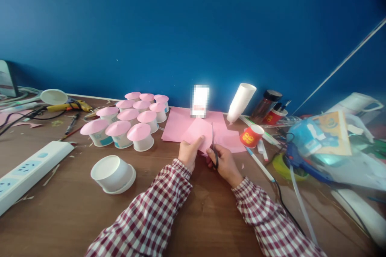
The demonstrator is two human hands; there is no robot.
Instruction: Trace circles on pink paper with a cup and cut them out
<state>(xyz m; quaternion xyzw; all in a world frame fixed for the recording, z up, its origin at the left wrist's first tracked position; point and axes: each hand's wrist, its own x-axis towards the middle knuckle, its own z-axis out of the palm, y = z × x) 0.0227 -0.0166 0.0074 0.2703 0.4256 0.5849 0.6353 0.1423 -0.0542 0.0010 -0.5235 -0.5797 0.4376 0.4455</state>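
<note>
My left hand (190, 153) pinches a piece of pink paper (197, 129) between thumb and fingers. Black-handled scissors (215, 156) are in my right hand (224, 162), their blades pointing away from me at the right edge of that paper. Behind it, larger pink sheets (177, 122) lie on the table. To the left stand several white cups topped with pink paper cones (138, 132). Nearer to me, two white cups or bowls (113, 172) rest one against the other.
A white power strip (33, 168) and yellow glue gun (70, 106) lie left. Leaning cups (242, 98), a red cup (251, 135), a marker (261, 164), blue-handled tool (304, 164) and plastic bags (319, 136) are right. A phone-like bright object (200, 100) stands by the blue wall.
</note>
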